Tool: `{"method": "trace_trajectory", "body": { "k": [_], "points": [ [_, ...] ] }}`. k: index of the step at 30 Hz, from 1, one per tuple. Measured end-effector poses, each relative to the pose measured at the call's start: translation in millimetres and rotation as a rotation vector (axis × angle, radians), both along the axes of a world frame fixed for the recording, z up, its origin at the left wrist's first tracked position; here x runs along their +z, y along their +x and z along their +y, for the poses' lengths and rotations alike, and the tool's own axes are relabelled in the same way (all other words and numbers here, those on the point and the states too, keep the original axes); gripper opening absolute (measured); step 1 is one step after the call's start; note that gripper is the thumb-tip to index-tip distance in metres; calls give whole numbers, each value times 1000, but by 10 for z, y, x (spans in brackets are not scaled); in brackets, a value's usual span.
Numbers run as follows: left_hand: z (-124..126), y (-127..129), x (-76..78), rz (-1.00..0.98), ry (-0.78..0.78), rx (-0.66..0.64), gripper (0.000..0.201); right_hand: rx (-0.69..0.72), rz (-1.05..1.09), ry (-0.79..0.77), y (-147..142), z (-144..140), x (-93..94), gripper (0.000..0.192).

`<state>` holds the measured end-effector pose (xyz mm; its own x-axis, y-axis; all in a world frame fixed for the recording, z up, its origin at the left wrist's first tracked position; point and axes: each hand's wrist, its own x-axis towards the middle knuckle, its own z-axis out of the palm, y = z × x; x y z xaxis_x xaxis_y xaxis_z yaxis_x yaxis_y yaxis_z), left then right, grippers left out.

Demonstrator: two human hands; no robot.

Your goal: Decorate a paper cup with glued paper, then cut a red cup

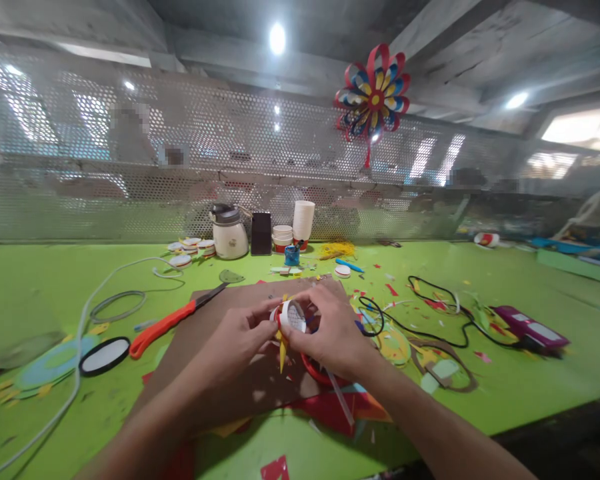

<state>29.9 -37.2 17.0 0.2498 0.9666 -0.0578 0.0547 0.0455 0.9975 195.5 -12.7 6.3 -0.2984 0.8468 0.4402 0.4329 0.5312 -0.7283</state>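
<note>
Between both hands is a short cut-down paper cup piece [293,316], white at the rim and red on its side, with its round opening turned to the right. Yellow paper strips [283,352] stick out from it above and below. My left hand [245,330] pinches its left side with thumb and fingers. My right hand [333,327] grips the rim from the right. Both hands are over a brown board [215,380]. Partly covered by my right hand, a red ring-shaped thing [313,370] lies on the board.
An orange-handled cutter knife [165,328] rests at the board's left edge. Behind stand a kettle [230,233], a phone [261,233] and stacked paper cups [304,220]. A black cord [430,340] runs to a purple device [530,328]. Paper scraps [393,290] litter the green table [505,413].
</note>
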Motion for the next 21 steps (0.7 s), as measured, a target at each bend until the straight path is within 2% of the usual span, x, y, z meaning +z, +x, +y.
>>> {"method": "trace_trajectory", "body": {
  "k": [6, 13, 21],
  "points": [
    [2, -2, -24, 36, 45, -2, 42, -20, -6, -34, -9, -7, -9, 21],
    [-23, 49, 36, -15, -21, 81, 43, -2, 18, -78, 7, -7, -30, 22],
    [0, -5, -52, -197, -118, 7, 41, 23, 3, -121, 32, -6, 26, 21]
  ]
}}
